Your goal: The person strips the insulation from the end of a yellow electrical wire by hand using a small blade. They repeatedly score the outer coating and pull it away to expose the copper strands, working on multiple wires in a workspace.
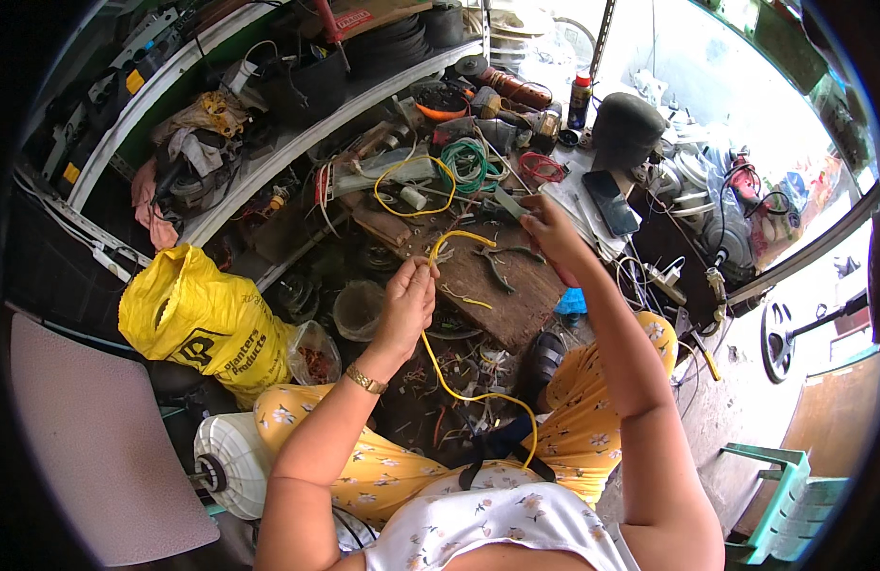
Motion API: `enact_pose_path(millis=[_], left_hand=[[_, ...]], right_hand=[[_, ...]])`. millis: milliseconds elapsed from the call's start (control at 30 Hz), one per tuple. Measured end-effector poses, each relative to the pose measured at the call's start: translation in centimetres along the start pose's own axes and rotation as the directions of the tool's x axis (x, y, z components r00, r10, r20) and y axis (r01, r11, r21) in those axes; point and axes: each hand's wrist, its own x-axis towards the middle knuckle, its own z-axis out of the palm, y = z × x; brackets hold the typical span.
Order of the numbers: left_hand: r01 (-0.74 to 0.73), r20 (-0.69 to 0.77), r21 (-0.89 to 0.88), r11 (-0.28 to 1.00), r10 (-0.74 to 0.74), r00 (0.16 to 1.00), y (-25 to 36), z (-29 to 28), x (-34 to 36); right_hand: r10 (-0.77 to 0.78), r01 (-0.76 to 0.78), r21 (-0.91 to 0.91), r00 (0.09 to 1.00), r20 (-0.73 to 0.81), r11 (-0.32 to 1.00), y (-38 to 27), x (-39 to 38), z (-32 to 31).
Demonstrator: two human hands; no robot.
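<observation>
Pinched in my left hand (411, 293) is a yellow electrical wire (444, 379). Its upper end curves over a worn wooden board (516, 306), and the rest trails down to my lap. My right hand (551, 231), closed and apart from that wire, grips what looks like a knife (507, 203); its flat pale blade points up-left and a red end shows below the palm. Dark-handled pliers (498, 270) lie spread on the board beneath my hands. Near them is a short yellow wire piece (467, 298). A yellow wire loop (376, 187) lies farther back.
Green wire coils (467, 166), a phone (611, 203) and a spray can (580, 101) crowd the far side. At left stand a yellow sack (207, 319) and a clear bag of scraps (315, 354). Cluttered shelves (297, 143) rise behind; a green plastic chair (792, 495) is at right.
</observation>
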Motion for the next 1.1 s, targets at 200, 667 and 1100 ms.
enact_pose_path(millis=[200, 667, 1100], left_hand=[[-0.063, 0.007, 0.123, 0.990, 0.063, 0.998, -0.4, -0.1, -0.2], [-0.588, 0.160, 0.688, 0.425, 0.702, 0.694, 1.2, 1.1, 1.4], [-0.513, -0.277, -0.482, 0.710, 0.432, 0.858, 9.4, -9.1, 0.1]], right_hand=[[-0.416, 0.360, -0.363, 0.905, -0.086, 0.859, 0.0, 1.1, 2.7], [0.018, -0.132, 0.496, 0.973, 0.229, 0.858, -8.6, -6.2, 12.5], [-0.439, 0.406, -0.571, 0.894, 0.088, 0.713, -5.6, -4.5, 1.6]])
